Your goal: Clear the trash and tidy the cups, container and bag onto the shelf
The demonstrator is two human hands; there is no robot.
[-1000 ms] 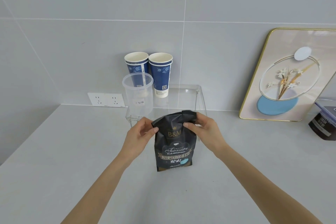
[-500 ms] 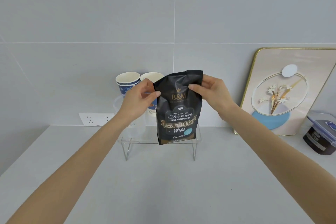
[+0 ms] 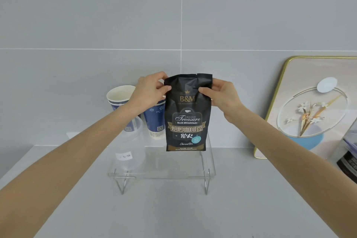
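Observation:
A black coffee bag (image 3: 187, 116) stands upright at the right side of a clear acrylic shelf (image 3: 164, 173), its base at the shelf's top surface. My left hand (image 3: 148, 92) pinches the bag's top left corner and my right hand (image 3: 222, 94) pinches the top right corner. Two blue paper cups (image 3: 154, 121) stand at the back left of the shelf, partly hidden by my left forearm. A clear plastic container (image 3: 131, 150) with a small white label sits on the shelf's left front.
A gold-framed flower picture (image 3: 313, 106) leans on the tiled wall at the right. A dark lidded jar (image 3: 347, 158) sits at the far right edge. A white wall socket (image 3: 72, 135) peeks out behind my left arm. Grey countertop (image 3: 173, 214) spreads in front of the shelf.
Both hands lifted the bag off the countertop in front of the shelf and carried it up and back onto the shelf's right side. The view has moved closer.

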